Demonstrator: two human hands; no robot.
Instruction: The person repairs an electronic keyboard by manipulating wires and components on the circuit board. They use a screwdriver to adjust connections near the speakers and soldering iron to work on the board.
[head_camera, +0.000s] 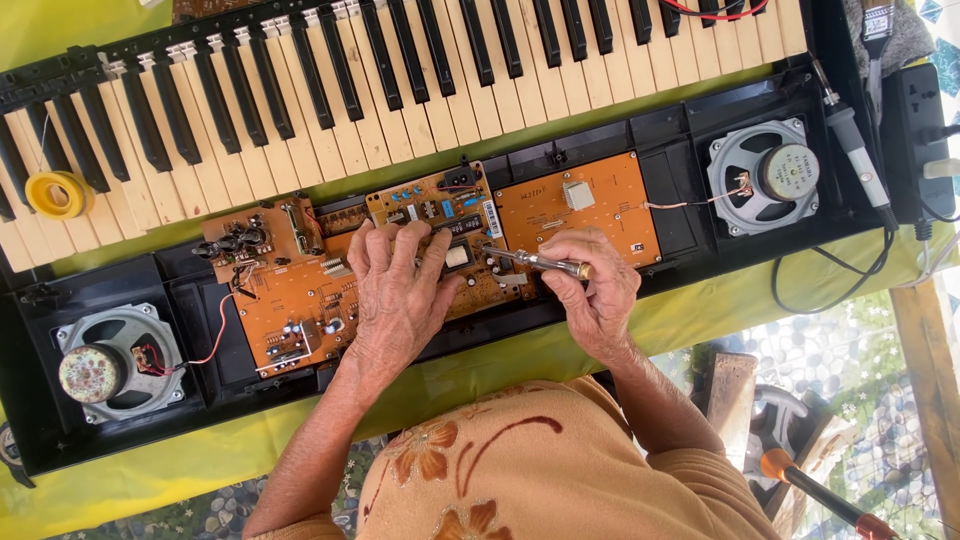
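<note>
An opened electronic keyboard (660, 215) lies across a yellow-green cloth, its orange circuit boards (590, 200) exposed below the keys. My left hand (398, 290) rests flat on the middle circuit board (440, 200), fingers spread. My right hand (595, 280) grips a metal-shafted screwdriver (530, 261) whose tip points left onto the same board, just right of my left fingers. The board's lower part is hidden under both hands.
Round speakers sit at the case's left (110, 365) and right (765, 175) ends. A yellow tape roll (57, 193) lies on the keys. A soldering iron (858, 150) and black power strip (915, 140) are far right. An orange-handled tool (815, 495) lies lower right.
</note>
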